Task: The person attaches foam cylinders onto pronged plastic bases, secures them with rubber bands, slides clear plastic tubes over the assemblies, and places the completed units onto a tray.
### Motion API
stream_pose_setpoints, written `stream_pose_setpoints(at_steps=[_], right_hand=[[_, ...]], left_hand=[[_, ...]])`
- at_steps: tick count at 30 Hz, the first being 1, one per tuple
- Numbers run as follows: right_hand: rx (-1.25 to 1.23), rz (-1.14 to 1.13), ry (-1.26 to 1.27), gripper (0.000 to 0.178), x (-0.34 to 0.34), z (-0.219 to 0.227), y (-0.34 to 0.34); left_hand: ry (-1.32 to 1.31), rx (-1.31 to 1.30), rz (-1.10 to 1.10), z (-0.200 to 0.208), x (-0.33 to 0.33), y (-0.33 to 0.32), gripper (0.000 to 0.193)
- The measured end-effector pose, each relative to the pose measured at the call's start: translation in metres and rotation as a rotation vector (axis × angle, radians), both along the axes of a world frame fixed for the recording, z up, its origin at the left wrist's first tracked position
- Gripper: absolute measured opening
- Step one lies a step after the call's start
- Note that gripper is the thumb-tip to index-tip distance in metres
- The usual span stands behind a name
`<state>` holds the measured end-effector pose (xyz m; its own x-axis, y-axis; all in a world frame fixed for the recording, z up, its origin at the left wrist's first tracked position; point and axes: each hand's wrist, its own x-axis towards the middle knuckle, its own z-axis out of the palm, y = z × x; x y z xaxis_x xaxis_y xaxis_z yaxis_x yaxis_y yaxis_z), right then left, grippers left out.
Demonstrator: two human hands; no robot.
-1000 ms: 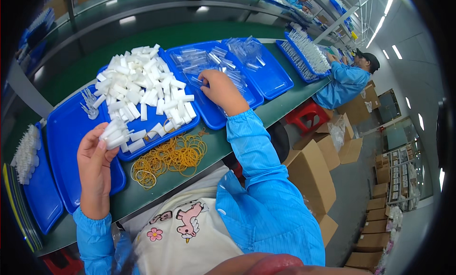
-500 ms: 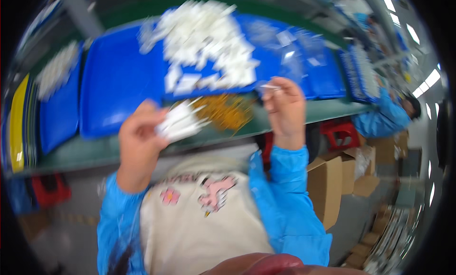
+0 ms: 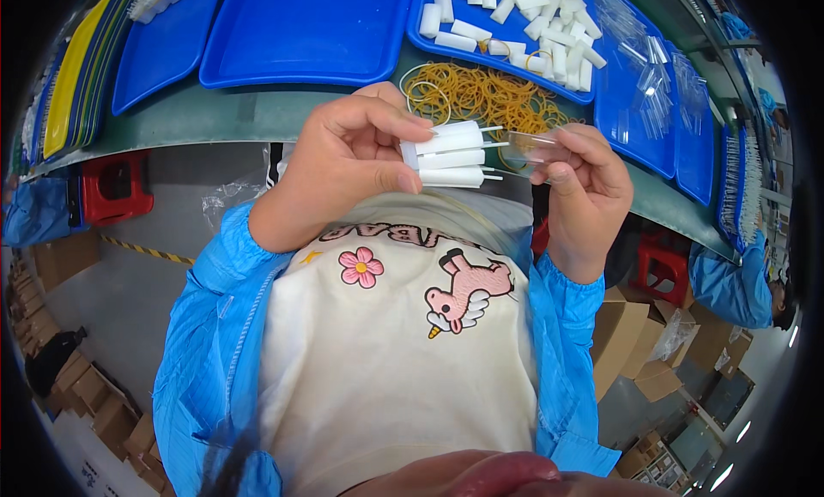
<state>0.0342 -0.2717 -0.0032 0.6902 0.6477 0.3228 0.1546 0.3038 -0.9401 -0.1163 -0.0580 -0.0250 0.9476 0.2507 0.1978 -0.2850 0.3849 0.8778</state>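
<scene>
My left hand (image 3: pixel 356 149) is closed around a bundle of several white plastic cylinders (image 3: pixel 451 160), pinched between thumb and fingers. Thin white stems stick out of their right ends, toward my other hand. My right hand (image 3: pixel 588 184) pinches a small transparent plastic piece (image 3: pixel 534 147), possibly a sleeve or tube, close to the stem tips. Whether it touches the stems I cannot tell. Just beyond the bundle, a heap of yellow-brown rubber bands (image 3: pixel 493 93) lies on the green table (image 3: pixel 283 111).
At the back, a blue tray (image 3: pixel 418 35) holds many loose white cylinders (image 3: pixel 562 29). Transparent tubes lie in another blue tray (image 3: pixel 609 119) to its right. Left of them stand a bare blue tray (image 3: pixel 305 33) and stacked trays with a yellow rim (image 3: pixel 81 76). Red stools (image 3: pixel 118 188) and cardboard boxes (image 3: pixel 631 342) are below the table.
My hands have drawn together in front of my chest, and the transparent piece is now beside the stems. The view has shifted, so the trays sit higher in the picture.
</scene>
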Motion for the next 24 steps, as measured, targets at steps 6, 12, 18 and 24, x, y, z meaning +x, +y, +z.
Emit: stream_pose_setpoints(at_steps=[6,12,18,24], right_hand=[[-0.047,0.040,0.031,0.026,-0.008,0.000,0.002],[-0.059,0.029,0.008,0.028,-0.014,-0.005,0.006],[-0.014,-0.045,-0.073,0.026,-0.018,-0.019,0.012],[0.076,-0.093,-0.031,0.025,-0.026,-0.031,0.018]], left_hand=[[0.003,-0.024,-0.017,-0.003,-0.001,-0.001,0.034],[-0.003,-0.027,-0.005,-0.006,0.004,-0.002,0.035],[0.094,0.224,-0.012,0.001,0.003,0.007,0.041],[0.185,0.329,-0.049,0.015,0.001,0.012,0.039]])
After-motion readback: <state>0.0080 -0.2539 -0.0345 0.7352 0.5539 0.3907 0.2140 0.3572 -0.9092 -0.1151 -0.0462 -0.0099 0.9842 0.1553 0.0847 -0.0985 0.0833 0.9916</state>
